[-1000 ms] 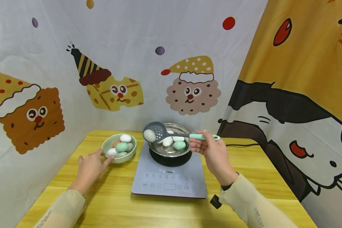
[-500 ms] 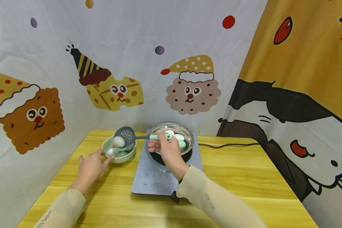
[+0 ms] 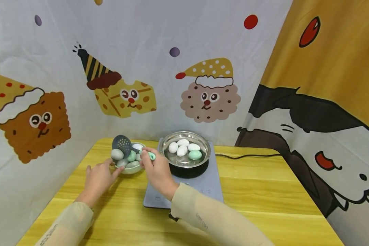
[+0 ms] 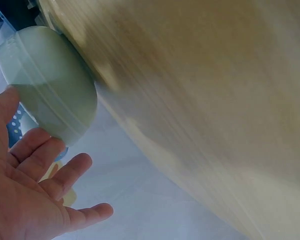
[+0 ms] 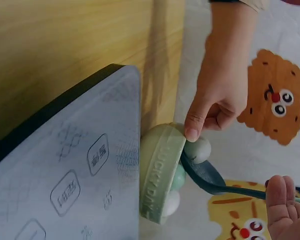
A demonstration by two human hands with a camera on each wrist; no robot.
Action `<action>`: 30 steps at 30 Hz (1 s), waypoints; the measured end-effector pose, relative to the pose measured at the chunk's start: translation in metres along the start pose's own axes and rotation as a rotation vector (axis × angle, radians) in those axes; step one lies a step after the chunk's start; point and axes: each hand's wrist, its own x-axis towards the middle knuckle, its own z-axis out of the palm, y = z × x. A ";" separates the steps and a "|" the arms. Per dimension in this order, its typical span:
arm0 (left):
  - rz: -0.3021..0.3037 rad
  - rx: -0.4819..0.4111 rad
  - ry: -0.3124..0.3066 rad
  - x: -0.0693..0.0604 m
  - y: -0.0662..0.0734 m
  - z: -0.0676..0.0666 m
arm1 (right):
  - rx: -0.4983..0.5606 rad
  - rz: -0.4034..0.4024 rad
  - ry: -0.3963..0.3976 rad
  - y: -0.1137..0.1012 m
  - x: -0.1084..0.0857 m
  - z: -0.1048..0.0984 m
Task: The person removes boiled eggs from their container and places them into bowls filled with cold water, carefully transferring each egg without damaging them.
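My right hand (image 3: 158, 172) grips the mint handle of a dark grey slotted spoon (image 3: 122, 145), tilted over the pale green bowl (image 3: 130, 170). A grey-green egg (image 3: 117, 154) lies at the spoon's lower left edge, by the bowl rim. Inside the bowl are several more eggs, including a mint egg (image 3: 131, 156). My left hand (image 3: 99, 180) holds the bowl's near left rim with thumb and fingers. In the left wrist view, the thumb and two fingers meet the bowl (image 4: 52, 82), the others stretched away. The right wrist view shows the spoon (image 5: 207, 175) against the egg (image 5: 198, 150).
Right of the bowl, a steel pan (image 3: 206, 158) holds several white eggs and one mint egg (image 3: 195, 154). It stands on a pale induction cooker (image 3: 213, 186). A black cord (image 3: 249, 156) runs right across the wooden table (image 3: 264, 198). A printed cloth (image 3: 160, 27) hangs behind.
My right hand has carried the slotted spoon and egg left from above the pan to the bowl, tilting the spoon. My left hand has stayed at the bowl rim.
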 end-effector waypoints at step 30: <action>0.016 -0.034 -0.008 0.000 0.000 -0.003 | -0.785 -0.525 -0.095 0.016 -0.029 -0.178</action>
